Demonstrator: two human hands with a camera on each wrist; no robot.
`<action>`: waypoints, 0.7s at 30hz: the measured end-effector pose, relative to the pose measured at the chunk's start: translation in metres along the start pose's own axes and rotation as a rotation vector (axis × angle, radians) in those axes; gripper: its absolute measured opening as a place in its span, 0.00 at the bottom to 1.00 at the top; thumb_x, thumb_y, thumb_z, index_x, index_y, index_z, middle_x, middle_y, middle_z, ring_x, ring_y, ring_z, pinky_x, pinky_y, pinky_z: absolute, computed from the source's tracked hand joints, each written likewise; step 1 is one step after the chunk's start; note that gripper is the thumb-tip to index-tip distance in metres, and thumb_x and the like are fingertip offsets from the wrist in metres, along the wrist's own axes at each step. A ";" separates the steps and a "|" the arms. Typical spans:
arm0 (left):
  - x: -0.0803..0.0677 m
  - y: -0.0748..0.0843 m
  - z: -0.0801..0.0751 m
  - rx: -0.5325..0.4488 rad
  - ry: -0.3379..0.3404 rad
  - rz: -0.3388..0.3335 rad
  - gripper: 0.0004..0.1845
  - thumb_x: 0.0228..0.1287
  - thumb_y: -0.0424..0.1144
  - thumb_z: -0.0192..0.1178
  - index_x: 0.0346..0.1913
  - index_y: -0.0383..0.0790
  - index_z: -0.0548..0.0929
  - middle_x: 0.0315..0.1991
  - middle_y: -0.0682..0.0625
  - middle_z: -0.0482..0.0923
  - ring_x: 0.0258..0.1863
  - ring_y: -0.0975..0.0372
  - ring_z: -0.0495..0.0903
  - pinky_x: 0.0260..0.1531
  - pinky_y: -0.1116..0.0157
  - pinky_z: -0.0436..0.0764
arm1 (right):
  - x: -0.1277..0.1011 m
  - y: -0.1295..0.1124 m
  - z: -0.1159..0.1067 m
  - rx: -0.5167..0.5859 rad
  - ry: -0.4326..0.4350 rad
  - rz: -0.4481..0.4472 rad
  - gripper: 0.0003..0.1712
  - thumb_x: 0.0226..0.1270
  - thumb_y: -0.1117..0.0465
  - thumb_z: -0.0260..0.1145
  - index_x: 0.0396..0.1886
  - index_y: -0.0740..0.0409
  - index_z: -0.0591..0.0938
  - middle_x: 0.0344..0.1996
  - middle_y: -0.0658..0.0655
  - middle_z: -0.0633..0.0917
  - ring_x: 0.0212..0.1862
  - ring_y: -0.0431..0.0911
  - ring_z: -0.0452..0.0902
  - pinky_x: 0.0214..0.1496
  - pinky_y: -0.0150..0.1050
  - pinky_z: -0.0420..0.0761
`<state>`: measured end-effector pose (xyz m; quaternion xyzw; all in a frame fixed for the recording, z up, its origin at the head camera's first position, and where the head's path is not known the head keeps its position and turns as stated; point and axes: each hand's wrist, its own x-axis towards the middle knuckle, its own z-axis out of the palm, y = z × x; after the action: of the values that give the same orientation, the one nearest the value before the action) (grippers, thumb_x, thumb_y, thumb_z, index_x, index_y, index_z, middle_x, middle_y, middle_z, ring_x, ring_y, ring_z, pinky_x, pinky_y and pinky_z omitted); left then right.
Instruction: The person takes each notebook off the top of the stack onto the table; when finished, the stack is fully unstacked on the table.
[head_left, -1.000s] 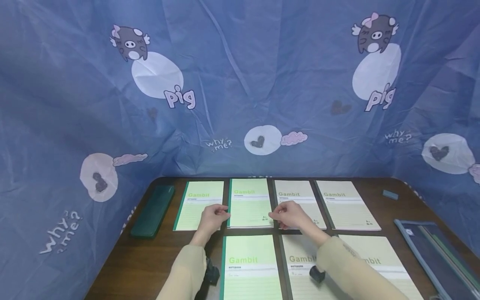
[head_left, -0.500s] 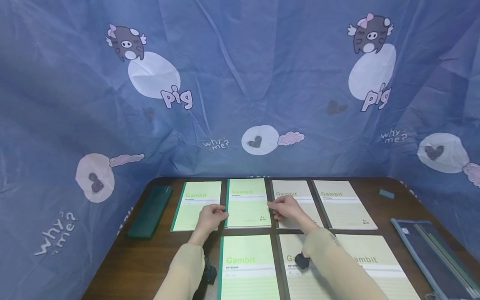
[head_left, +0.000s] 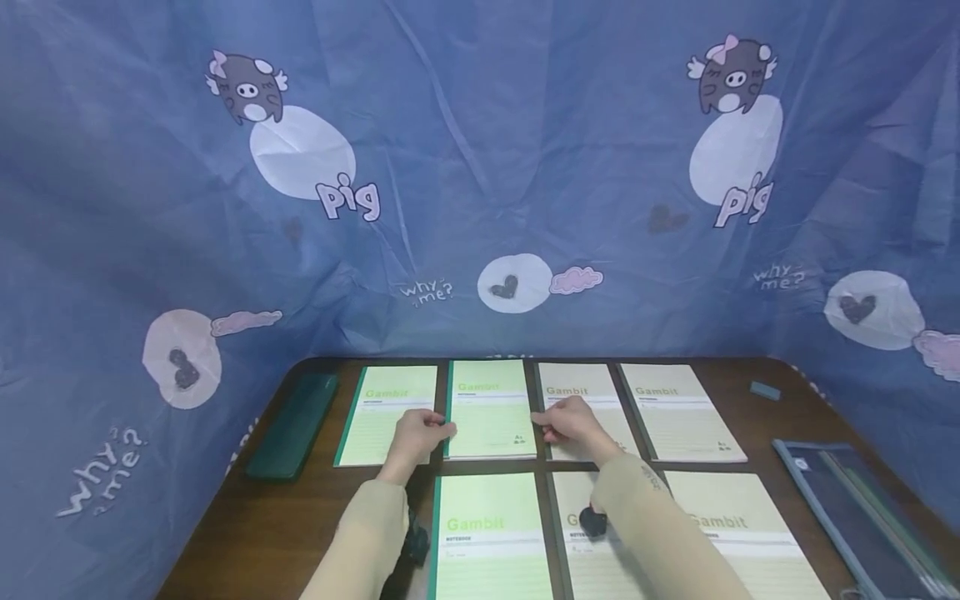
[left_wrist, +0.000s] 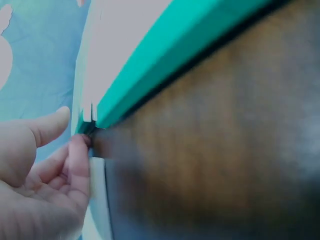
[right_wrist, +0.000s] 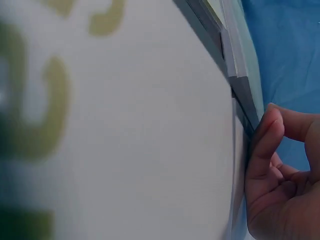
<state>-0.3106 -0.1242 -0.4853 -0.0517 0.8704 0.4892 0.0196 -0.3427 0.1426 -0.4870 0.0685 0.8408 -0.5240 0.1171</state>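
Note:
In the head view, a green-spined Gambit notebook point(head_left: 491, 417) lies second from left in the back row, between the two hands. The left hand point(head_left: 416, 437) is at its spine edge; in the left wrist view its thumb stands apart while a fingertip point(left_wrist: 82, 142) touches near the spine's lower corner. At the opposite edge, the right hand point(head_left: 573, 425) pinches thumb and forefinger together beside the notebook's corner, as the right wrist view shows. How much of the edge lies between those fingers is partly hidden.
Other Gambit notebooks flank it: one green-spined point(head_left: 390, 429) and two grey-spined point(head_left: 678, 417) behind. Several lie in front, including a green-spined notebook point(head_left: 491, 542). A dark green case point(head_left: 292, 429) lies left; a blue eraser-like block point(head_left: 765, 390) and zip pouch point(head_left: 855, 500) lie right.
The head view has shifted slightly, so everything sits a little further left. Both hands stay at the notebook's sides; the right forearm has swung slightly inward.

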 end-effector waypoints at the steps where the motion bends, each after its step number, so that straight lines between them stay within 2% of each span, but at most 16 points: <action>1: 0.000 0.002 0.000 0.015 0.009 0.009 0.16 0.63 0.38 0.67 0.46 0.26 0.84 0.35 0.43 0.82 0.35 0.55 0.81 0.40 0.53 0.82 | 0.000 0.000 0.000 -0.012 0.004 -0.008 0.14 0.65 0.58 0.70 0.24 0.63 0.83 0.13 0.50 0.78 0.14 0.37 0.73 0.20 0.27 0.71; 5: 0.001 0.010 0.006 0.106 0.055 0.025 0.14 0.60 0.40 0.70 0.31 0.29 0.85 0.19 0.50 0.75 0.20 0.61 0.71 0.23 0.61 0.77 | -0.001 0.000 0.001 0.018 0.019 -0.019 0.13 0.62 0.60 0.73 0.22 0.63 0.83 0.12 0.50 0.77 0.14 0.37 0.72 0.19 0.27 0.71; 8: 0.000 0.017 0.012 0.194 0.083 0.008 0.17 0.56 0.42 0.74 0.23 0.32 0.81 0.13 0.51 0.69 0.15 0.62 0.64 0.16 0.65 0.69 | 0.000 0.002 0.003 0.012 0.017 -0.022 0.13 0.58 0.60 0.76 0.22 0.63 0.84 0.12 0.50 0.78 0.14 0.37 0.72 0.19 0.27 0.72; 10: -0.001 0.021 0.014 0.258 0.092 0.012 0.17 0.54 0.42 0.75 0.25 0.32 0.81 0.15 0.50 0.71 0.15 0.61 0.67 0.16 0.65 0.70 | 0.001 0.003 0.005 -0.008 0.020 -0.022 0.12 0.57 0.59 0.77 0.24 0.62 0.85 0.12 0.50 0.78 0.14 0.37 0.72 0.19 0.27 0.72; 14: -0.002 0.029 0.017 0.324 0.092 0.004 0.17 0.52 0.39 0.77 0.34 0.28 0.83 0.22 0.46 0.77 0.20 0.57 0.74 0.21 0.61 0.77 | 0.004 0.005 0.009 -0.050 0.038 -0.032 0.11 0.56 0.58 0.77 0.25 0.61 0.86 0.13 0.51 0.80 0.14 0.38 0.74 0.20 0.27 0.73; 18: -0.001 0.031 0.019 0.316 0.102 -0.024 0.18 0.51 0.38 0.77 0.38 0.26 0.84 0.25 0.44 0.80 0.22 0.56 0.77 0.24 0.60 0.80 | 0.006 0.005 0.009 -0.078 0.048 -0.036 0.12 0.56 0.57 0.77 0.25 0.61 0.86 0.13 0.52 0.81 0.15 0.39 0.75 0.24 0.29 0.74; 21: 0.000 0.030 0.021 0.304 0.111 -0.014 0.19 0.51 0.37 0.77 0.39 0.25 0.84 0.25 0.43 0.80 0.22 0.57 0.77 0.24 0.61 0.79 | 0.006 0.004 0.009 -0.091 0.050 -0.034 0.12 0.56 0.57 0.77 0.26 0.61 0.86 0.13 0.52 0.81 0.16 0.40 0.76 0.25 0.30 0.75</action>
<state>-0.3145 -0.0908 -0.4705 -0.0814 0.9337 0.3482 -0.0173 -0.3464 0.1364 -0.4957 0.0621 0.8675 -0.4852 0.0901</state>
